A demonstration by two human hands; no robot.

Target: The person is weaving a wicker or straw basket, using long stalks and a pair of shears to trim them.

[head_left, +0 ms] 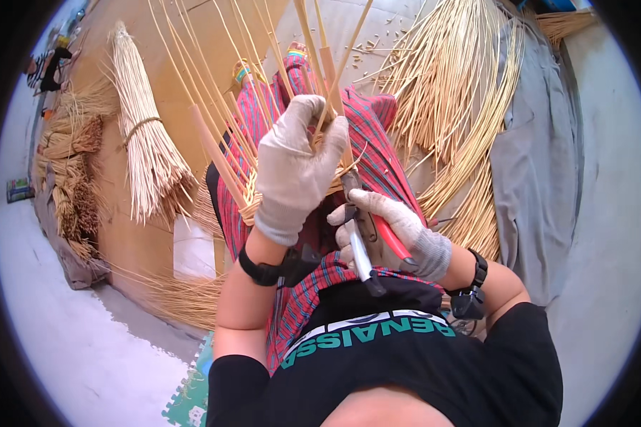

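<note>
My left hand (292,160), in a pale work glove, is closed with thumb and fingertips pinched on a thin wicker rod (347,46). The rod belongs to a partly woven wicker piece (250,208) across my lap, from which several long stakes rise away from me. Two thicker pinkish-brown strips (210,142) stand among them. My right hand (409,231), also gloved, is wrapped round pruning shears (394,242) with a red handle and a pale one. Their jaws point at the woven edge just below my left hand; whether they touch a rod is hard to see.
A tied wicker bundle (137,121) lies on the brown floor sheet at left. Loose rods (441,85) spread at the right beside grey cloth (538,164). More bundles (71,164) line the left edge. Small offcuts (367,50) lie beyond my checked trousers (377,153).
</note>
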